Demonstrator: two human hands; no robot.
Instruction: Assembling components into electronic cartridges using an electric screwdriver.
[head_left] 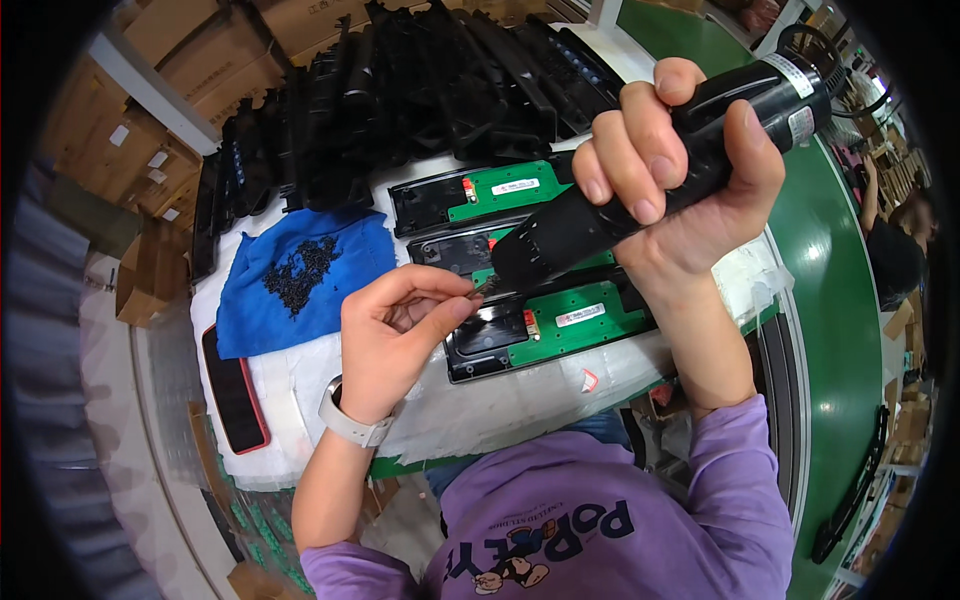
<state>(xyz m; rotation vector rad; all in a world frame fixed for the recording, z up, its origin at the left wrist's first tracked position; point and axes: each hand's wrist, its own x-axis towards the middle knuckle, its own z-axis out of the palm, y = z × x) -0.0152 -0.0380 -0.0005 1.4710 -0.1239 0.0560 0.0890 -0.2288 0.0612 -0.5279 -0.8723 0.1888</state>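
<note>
My right hand [670,170] is wrapped round a black electric screwdriver [575,235], its nose tilted down to the left over the panels. My left hand [395,325] is closed in a pinch, thumb against fingertips, on what looks like a small dark screw [484,290] close by the screwdriver's nose. Below lie black plastic panels with green circuit boards: a near board [575,330], a far board [510,188], and a middle panel [450,250] partly hidden by the tool. Left of them, a pile of small black screws [300,272] rests on a blue cloth [245,315].
Long black plastic housings [400,90] are heaped along the table's far side. A phone in a red case [237,390] lies at the left edge. Cardboard boxes [110,140] stand beyond on the left. Green floor [830,300] stretches to the right, where another person [885,240] is.
</note>
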